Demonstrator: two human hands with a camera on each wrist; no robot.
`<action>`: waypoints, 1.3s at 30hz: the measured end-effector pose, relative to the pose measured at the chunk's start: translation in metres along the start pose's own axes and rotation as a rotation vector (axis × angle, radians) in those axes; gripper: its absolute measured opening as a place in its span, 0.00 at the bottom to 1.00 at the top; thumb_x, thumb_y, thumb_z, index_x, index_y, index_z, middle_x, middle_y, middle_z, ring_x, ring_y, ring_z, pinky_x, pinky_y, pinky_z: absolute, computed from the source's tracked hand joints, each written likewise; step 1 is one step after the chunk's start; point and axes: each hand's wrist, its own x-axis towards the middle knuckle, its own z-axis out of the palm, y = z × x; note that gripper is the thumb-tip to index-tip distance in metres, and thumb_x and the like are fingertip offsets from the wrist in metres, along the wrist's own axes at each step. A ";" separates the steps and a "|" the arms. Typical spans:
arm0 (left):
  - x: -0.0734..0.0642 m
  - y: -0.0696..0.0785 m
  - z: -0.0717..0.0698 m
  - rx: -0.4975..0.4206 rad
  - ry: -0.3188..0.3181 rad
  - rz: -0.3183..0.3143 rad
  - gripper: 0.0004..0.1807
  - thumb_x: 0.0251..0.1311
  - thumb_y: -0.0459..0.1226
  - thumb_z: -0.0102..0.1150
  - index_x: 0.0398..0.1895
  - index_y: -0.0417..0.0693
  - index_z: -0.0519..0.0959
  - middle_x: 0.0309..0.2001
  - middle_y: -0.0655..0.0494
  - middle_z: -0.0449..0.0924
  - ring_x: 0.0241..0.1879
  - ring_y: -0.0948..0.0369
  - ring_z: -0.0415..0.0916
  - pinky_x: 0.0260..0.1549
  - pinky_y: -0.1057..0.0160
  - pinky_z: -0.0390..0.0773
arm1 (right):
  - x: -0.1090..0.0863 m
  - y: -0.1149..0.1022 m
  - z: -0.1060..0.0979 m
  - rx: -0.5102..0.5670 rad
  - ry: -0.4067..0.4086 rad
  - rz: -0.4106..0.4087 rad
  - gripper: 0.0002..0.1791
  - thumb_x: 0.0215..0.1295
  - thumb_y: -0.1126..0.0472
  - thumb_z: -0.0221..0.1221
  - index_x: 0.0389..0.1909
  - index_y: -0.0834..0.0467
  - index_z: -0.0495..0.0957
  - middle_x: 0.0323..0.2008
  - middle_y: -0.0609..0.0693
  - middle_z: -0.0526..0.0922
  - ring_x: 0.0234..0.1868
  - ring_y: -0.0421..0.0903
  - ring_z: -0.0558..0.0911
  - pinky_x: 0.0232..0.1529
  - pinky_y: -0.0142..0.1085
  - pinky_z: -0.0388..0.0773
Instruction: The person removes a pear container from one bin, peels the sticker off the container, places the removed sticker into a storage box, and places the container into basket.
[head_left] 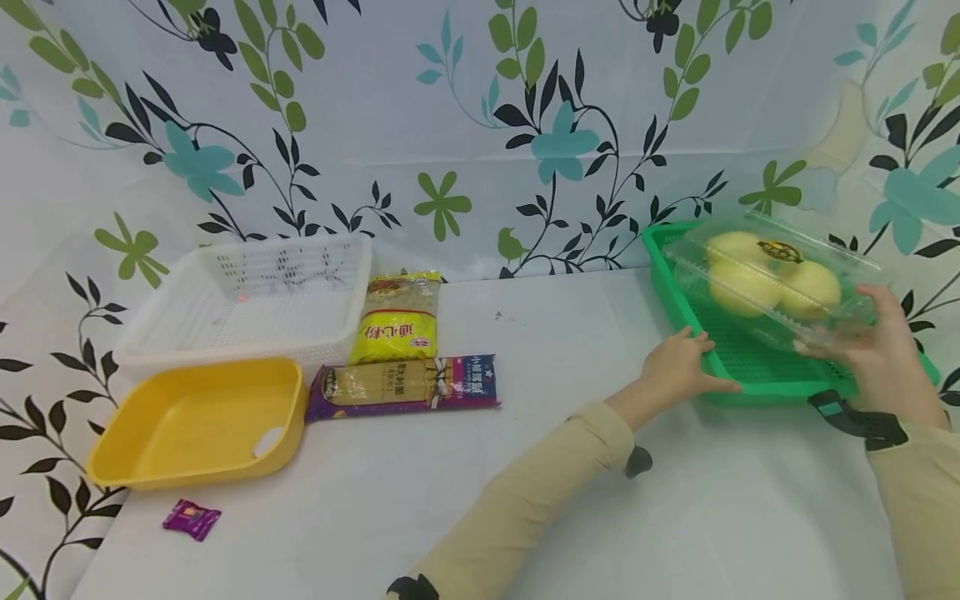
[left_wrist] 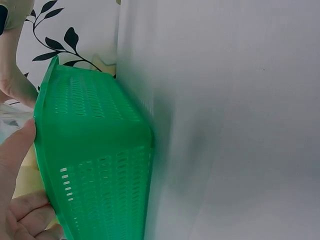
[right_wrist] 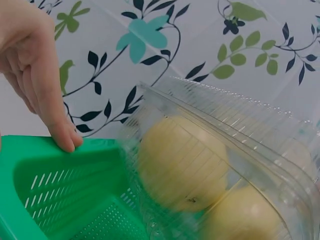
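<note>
On the right, a green basket (head_left: 750,385) with perforated walls stands on the table. My left hand (head_left: 670,367) holds its near-left corner, fingers on the left rim and thumb along the front rim. My right hand (head_left: 885,354) grips the right end of a clear plastic fruit box (head_left: 847,258). Inside the box are several round pale-yellow fruits (right_wrist: 182,162), and a dark oval label is on top. The box is tilted, low over the basket, its left side overlapping the back rim in the head view. The right fingers are partly hidden under the box.
A white perforated basket (head_left: 161,346) and a yellow tray (head_left: 198,475) stand on the left. Beside them lie a yellow pasta bag (head_left: 397,321) and a long purple pasta pack (head_left: 405,385). A small purple wrapped candy (head_left: 192,519) lies near the front. Patterned cloth (head_left: 480,150) hangs behind.
</note>
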 end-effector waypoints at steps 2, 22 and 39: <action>-0.001 0.000 0.000 -0.007 0.013 0.015 0.41 0.36 0.68 0.55 0.59 0.71 0.66 0.61 0.76 0.57 0.62 0.74 0.48 0.12 0.76 0.64 | -0.003 0.002 0.001 0.028 -0.011 0.003 0.52 0.60 0.50 0.55 0.49 0.17 0.16 0.60 0.27 0.24 0.63 0.38 0.40 0.59 0.48 0.31; -0.040 -0.030 0.020 -0.497 0.235 0.184 0.29 0.47 0.53 0.63 0.52 0.52 0.75 0.51 0.66 0.73 0.51 0.72 0.66 0.44 0.79 0.62 | -0.023 0.019 0.003 0.142 -0.105 0.174 0.47 0.58 0.55 0.57 0.55 0.21 0.28 0.58 0.42 0.53 0.61 0.55 0.53 0.60 0.51 0.44; -0.050 -0.087 0.007 -1.458 -0.206 -0.082 0.37 0.57 0.42 0.56 0.65 0.36 0.53 0.61 0.50 0.61 0.58 0.60 0.60 0.54 0.64 0.61 | -0.024 0.032 0.005 0.245 -0.243 0.287 0.48 0.61 0.56 0.54 0.60 0.27 0.24 0.46 0.75 0.60 0.56 0.73 0.52 0.61 0.50 0.41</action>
